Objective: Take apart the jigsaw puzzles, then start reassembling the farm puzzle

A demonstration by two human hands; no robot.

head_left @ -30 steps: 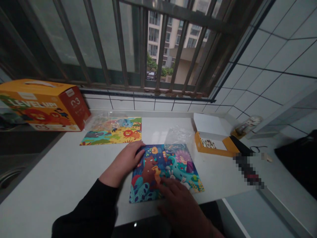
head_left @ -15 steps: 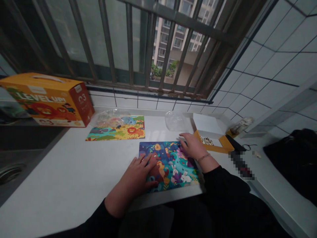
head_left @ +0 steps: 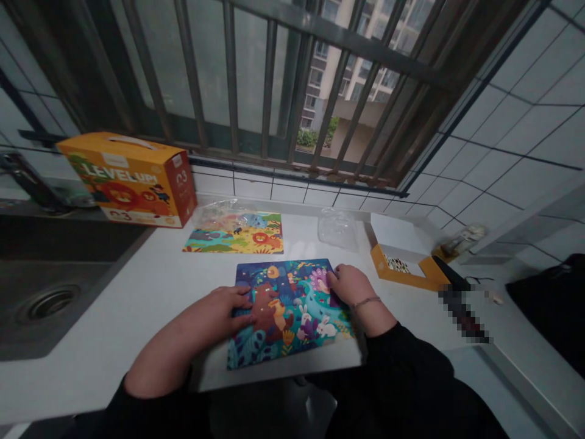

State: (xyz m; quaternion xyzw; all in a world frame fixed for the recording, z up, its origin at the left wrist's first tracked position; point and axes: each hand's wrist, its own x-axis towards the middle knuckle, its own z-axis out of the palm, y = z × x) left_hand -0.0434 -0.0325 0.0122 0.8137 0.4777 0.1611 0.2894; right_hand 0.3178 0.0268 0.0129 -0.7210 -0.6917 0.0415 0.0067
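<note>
A colourful jigsaw puzzle of forest animals (head_left: 292, 317) lies flat on the white counter (head_left: 137, 341), showing a brown bear and white rabbits. My left hand (head_left: 223, 311) rests flat on its left part, fingers spread over the bear. My right hand (head_left: 350, 285), with a thin bracelet at the wrist, presses on its right edge. Both hands hold nothing. Beyond the puzzle lies a smaller jungle-animal puzzle (head_left: 235, 235), its far corner under a clear plastic bag.
An orange "Level Up!" box (head_left: 132, 178) stands at the back left. To the right are a clear plastic bag (head_left: 338, 228) and an open orange-and-white box (head_left: 404, 259). A steel sink (head_left: 48, 303) is set in the counter's left side. Window bars and wall tiles rise behind.
My right hand has moved from the puzzle's near edge up to its right side. My left hand has slid down the puzzle's left part. The view has swung left, showing more of the sink.
</note>
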